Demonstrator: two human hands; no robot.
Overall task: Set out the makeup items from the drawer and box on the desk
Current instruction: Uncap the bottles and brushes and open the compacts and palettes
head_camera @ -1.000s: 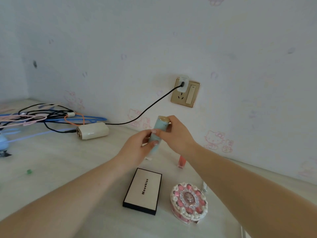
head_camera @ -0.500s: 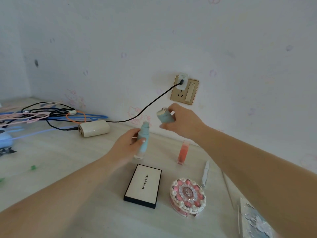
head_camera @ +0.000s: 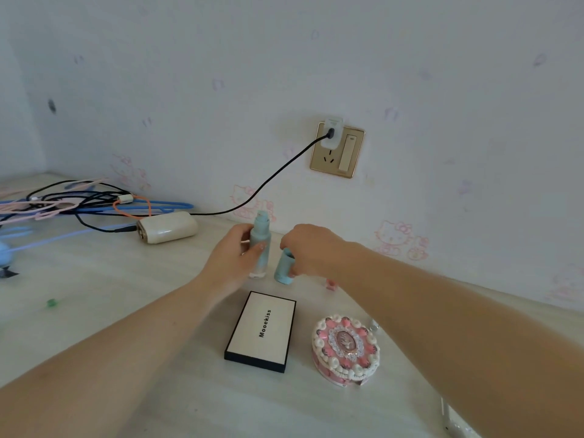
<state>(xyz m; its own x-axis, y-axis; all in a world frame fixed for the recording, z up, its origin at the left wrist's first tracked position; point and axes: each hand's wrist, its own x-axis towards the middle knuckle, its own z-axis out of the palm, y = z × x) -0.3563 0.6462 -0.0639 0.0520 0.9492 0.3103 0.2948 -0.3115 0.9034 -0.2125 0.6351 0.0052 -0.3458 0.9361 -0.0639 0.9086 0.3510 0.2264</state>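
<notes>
Pale-blue plastic meets pale wood as a person stands a pump bottle (head_camera: 261,245) and its cap (head_camera: 283,267) side by side on the desk (head_camera: 126,311). Fingers of the left hand (head_camera: 235,256) curl round the bottle's middle, thumb across its front, holding it upright with its long axis vertical and the bare pump nozzle pointing up, above the fingers. Just to the right, nearly touching, the right hand (head_camera: 308,248) reaches down over the cap and pinches its top, fingers bent; the cap also stands with its long axis close to vertical, leaning slightly, its base at or just above the desk, though contact cannot be told. Each piece lies directly under its own hand, so letting go calls for little more than opening the fingers and lifting straight up along those upright axes; a sideways pull could tip either one. Nearer the person than both hands lie a flat Mooekiss palette (head_camera: 262,331) and a round cake-shaped compact (head_camera: 346,350), already set out.
</notes>
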